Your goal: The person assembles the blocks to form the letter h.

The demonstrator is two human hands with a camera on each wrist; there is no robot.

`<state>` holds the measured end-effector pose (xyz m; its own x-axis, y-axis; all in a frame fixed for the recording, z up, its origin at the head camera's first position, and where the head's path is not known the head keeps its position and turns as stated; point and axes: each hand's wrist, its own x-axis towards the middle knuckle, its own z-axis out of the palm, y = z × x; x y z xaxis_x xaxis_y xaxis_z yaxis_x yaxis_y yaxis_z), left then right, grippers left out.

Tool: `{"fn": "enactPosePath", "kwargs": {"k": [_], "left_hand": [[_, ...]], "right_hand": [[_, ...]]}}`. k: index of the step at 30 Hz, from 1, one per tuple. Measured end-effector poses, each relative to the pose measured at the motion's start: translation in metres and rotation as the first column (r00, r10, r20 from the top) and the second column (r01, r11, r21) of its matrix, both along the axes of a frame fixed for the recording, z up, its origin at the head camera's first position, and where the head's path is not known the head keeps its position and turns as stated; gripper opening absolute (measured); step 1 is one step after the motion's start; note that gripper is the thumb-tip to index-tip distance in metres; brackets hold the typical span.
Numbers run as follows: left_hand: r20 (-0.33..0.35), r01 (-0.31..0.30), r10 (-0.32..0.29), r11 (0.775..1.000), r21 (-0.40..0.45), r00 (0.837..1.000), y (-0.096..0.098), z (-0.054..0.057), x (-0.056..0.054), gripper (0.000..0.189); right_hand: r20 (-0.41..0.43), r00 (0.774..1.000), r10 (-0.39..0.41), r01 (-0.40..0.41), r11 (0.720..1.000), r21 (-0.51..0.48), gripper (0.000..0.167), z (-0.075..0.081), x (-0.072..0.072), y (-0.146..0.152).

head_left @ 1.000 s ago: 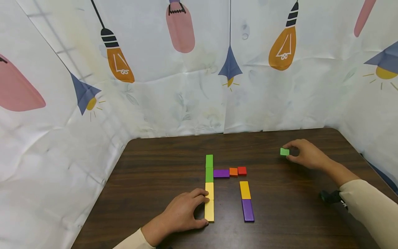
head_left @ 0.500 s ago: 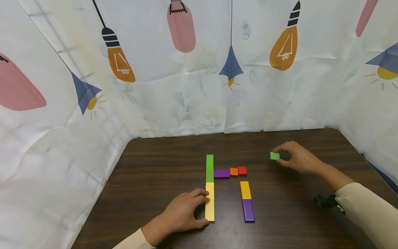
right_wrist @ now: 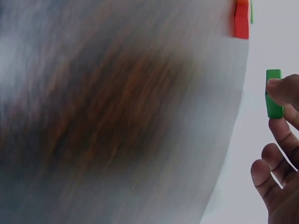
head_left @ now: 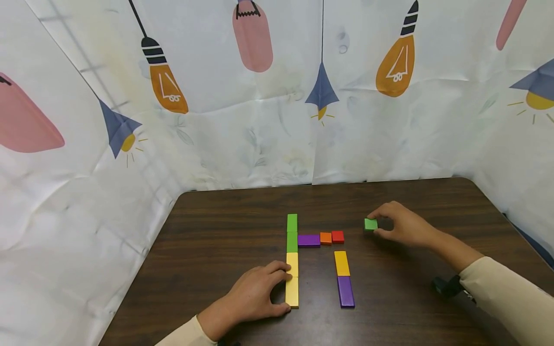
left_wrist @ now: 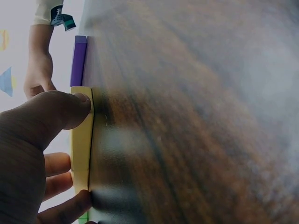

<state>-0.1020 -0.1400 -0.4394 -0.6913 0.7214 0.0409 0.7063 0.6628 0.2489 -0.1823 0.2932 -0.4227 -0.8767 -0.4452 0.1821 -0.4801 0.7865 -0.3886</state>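
Observation:
In the head view my right hand (head_left: 400, 226) pinches a small green block (head_left: 370, 224) between thumb and forefinger, right of the red block (head_left: 338, 237). The right wrist view shows that green block (right_wrist: 274, 105) above the table, other fingers loosely spread. My left hand (head_left: 255, 293) rests beside a row of two yellow blocks (head_left: 292, 293), thumb at the near end and fingertips on the left edge. Two green blocks (head_left: 292, 233) continue the row away from me. From the row a purple block (head_left: 309, 241), an orange block (head_left: 326, 239) and the red one run right.
An amber block (head_left: 342, 264) and a purple block (head_left: 346, 292) lie end to end, slightly slanted, below the red block. The dark wooden table (head_left: 225, 216) meets a white printed cloth (head_left: 251, 144) behind and at the sides.
My right hand has carried the green block left and toward me, closer to the red block. The left hand and the blocks on the table stay put.

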Motion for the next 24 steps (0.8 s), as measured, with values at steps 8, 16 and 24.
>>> {"fn": "enactPosePath", "kwargs": {"k": [8, 16, 24], "left_hand": [[0.01, -0.005, 0.005, 1.0, -0.004, 1.0, 0.0, 0.0, 0.0, 0.053], [0.004, -0.004, 0.004, 1.0, 0.001, 1.0, 0.001, 0.0, 0.001, 0.053], [-0.002, -0.004, 0.004, 1.0, -0.001, 1.0, 0.0, -0.001, 0.0, 0.053]], "right_hand": [[-0.009, 0.998, 0.064, -0.064, 0.998, 0.001, 0.037, -0.003, 0.004, -0.015], [-0.015, 0.994, 0.111, -0.111, 0.994, 0.001, 0.036, -0.007, 0.007, -0.028], [0.012, 0.989, 0.146, -0.146, 0.989, 0.004, 0.035, -0.01, 0.01, -0.04]]}}
